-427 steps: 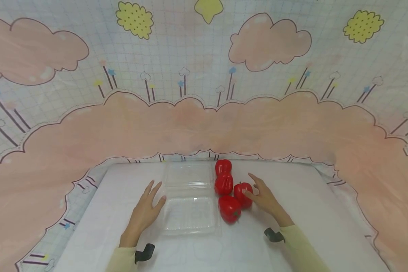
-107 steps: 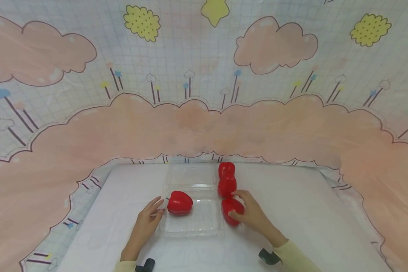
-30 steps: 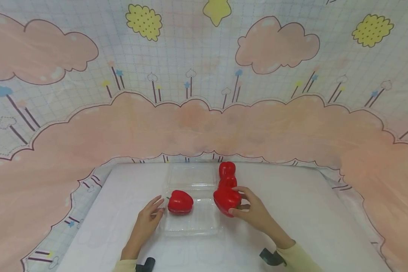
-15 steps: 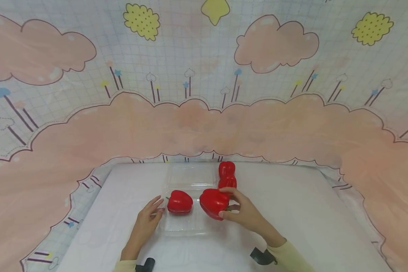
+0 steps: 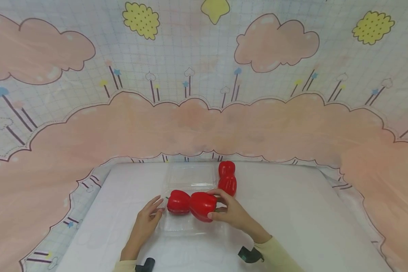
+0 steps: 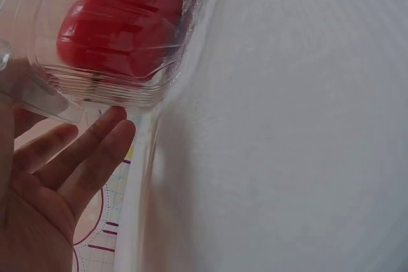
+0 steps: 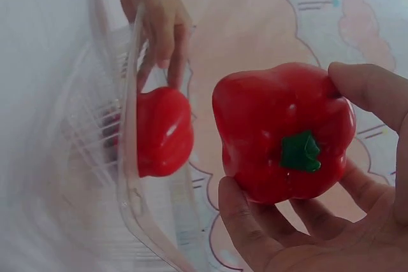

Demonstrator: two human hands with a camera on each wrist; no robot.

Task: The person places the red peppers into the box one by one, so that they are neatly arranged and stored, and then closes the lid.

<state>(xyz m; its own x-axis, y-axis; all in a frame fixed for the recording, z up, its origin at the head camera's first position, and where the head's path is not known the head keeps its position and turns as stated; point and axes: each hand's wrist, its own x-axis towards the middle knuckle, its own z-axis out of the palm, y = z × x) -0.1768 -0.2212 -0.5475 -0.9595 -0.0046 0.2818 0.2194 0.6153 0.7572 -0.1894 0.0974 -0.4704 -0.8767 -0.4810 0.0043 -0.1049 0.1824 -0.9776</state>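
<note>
My right hand (image 5: 234, 214) grips a red bell pepper (image 5: 200, 206) over the right part of the clear plastic container (image 5: 187, 229). In the right wrist view, thumb and fingers wrap around this bell pepper (image 7: 255, 106), its green stem facing the wrist camera. Another red bell pepper (image 5: 178, 201) lies inside the container at the left, its stem pointing left. My left hand (image 5: 143, 224) is at the container's left edge. The left wrist view shows its extended fingers (image 6: 95, 151) right at the ridged side wall, with the inner bell pepper visible through the plastic.
Two more red bell peppers (image 5: 227, 185) stand one behind the other to the right of the container. The container's lid (image 5: 192, 174) lies folded back at the far side. A white table (image 5: 285, 204) spreads beneath, with a patterned cloth (image 5: 190, 128) behind it.
My right hand has picked up the nearest bell pepper of the right-hand group and carried it left over the container. Earlier, another bell pepper came into the container. The left hand has hardly moved lately.
</note>
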